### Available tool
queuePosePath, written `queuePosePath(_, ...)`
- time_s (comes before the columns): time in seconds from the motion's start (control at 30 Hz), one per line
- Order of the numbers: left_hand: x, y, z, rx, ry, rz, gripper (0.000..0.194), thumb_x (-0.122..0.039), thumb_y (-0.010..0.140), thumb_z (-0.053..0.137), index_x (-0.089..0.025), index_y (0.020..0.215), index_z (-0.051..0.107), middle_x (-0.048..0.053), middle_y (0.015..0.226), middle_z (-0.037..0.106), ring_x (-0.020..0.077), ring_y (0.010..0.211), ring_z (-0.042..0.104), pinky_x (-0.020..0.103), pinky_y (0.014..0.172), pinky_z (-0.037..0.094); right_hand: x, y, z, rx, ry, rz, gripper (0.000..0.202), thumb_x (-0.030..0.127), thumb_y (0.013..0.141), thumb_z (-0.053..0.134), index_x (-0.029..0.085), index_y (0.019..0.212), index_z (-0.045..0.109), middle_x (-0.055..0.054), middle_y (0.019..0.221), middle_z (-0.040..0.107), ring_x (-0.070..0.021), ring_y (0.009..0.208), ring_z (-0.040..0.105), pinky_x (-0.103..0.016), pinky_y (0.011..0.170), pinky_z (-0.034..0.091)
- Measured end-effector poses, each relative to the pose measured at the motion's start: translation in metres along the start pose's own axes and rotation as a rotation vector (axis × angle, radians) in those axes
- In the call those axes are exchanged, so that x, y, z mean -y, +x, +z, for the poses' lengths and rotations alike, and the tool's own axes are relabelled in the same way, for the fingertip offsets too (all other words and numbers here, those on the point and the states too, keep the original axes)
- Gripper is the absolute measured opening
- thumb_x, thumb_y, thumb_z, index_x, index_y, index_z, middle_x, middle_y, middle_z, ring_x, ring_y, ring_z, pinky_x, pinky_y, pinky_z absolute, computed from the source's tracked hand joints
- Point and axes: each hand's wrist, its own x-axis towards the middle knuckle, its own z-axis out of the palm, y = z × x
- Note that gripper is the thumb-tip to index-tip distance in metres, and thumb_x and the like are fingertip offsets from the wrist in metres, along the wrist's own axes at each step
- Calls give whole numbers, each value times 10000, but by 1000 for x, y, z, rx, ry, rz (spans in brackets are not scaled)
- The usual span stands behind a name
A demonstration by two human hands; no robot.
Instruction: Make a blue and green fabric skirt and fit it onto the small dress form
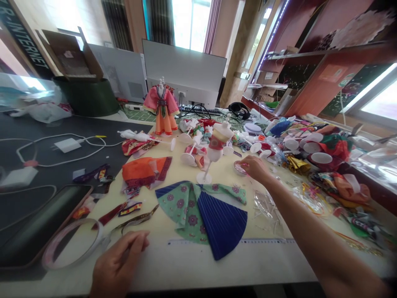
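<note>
1. The pale table is filling the lower middle of the frame.
2. The green-and-blue cloth is lying at lower centre, between the hands.
3. The small mannequin is standing just beyond the cloth, at mid-frame.
4. The left hand is resting at lower left, fingers curling loosely; I cannot tell whether they are gripping anything.
5. The right hand is bunching its fingertips over the dish; any pinch is staying hidden.
6. The dish is sitting right of centre.
</note>
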Motion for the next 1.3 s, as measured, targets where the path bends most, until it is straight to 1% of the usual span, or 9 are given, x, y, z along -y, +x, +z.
queuePosePath(0.33,3,-1,2,13,-10,-29,308,-504,803,524,-240,871,666,-30,719,694,149,664,656,219,661,518,-9,3,10,-9,7,69,221,329,916,503,148,1015,583,-49,994,605,-147,839,595,-340,755,506)
queuePosePath(0.5,2,-1,2,4,-15,-35,305,-505,796,527,-240,851,669,-32,702,694,153,648,655,225,650,523,-11,4,12,-39,17,40,221,324,912,512,145,1021,582,-50,1001,605,-153,854,596,-350,766,505)
queuePosePath(0.8,7,0,3,6,-48,-36,283,-476,782,555,-236,866,678,-24,709,708,159,653,673,225,639,532,-9,1,14,-141,57,-32,189,330,872,556,154,868,624,-37,920,628,-179,895,571,-402,854,421)
queuePosePath(0.97,3,1,2,-15,-74,3,238,-433,786,570,-231,835,685,-24,680,703,149,628,666,214,625,521,1,-4,1,-228,118,-45,210,293,834,550,175,691,648,-94,823,656,-244,838,571,-424,810,387)
queuePosePath(1.03,-3,1,1,-32,-99,15,205,-392,796,570,-224,832,683,-23,672,696,142,618,657,211,622,514,14,-11,-9,-249,168,-83,210,286,838,530,168,709,647,-107,822,651,-253,833,570,-423,795,388)
queuePosePath(1.1,-10,1,0,-53,-130,15,182,-356,805,567,-213,830,678,-21,663,683,136,612,643,210,619,507,38,-23,-20,-221,244,-169,176,272,842,521,174,770,648,-86,822,649,-220,787,575,-378,757,411)
queuePosePath(1.2,-20,2,-1,-81,-213,-16,172,-324,822,551,-198,839,666,-21,639,647,127,607,611,210,607,493,92,-49,-35,-103,382,-378,144,277,853,532,202,784,634,-33,806,642,-162,763,579,-293,726,434)
queuePosePath(1.23,-22,2,-1,-101,-252,-35,170,-318,827,546,-194,848,661,-23,630,633,122,597,595,208,596,486,113,-60,-38,-34,475,-495,141,256,870,515,196,826,635,-42,837,640,-161,796,576,-286,733,433)
queuePosePath(1.3,-23,2,-1,-159,-346,-80,170,-313,839,537,-188,870,649,-29,616,607,113,581,564,207,581,473,156,-82,-42,39,586,-675,150,212,890,484,186,865,630,-49,841,630,-156,807,559,-285,742,425)
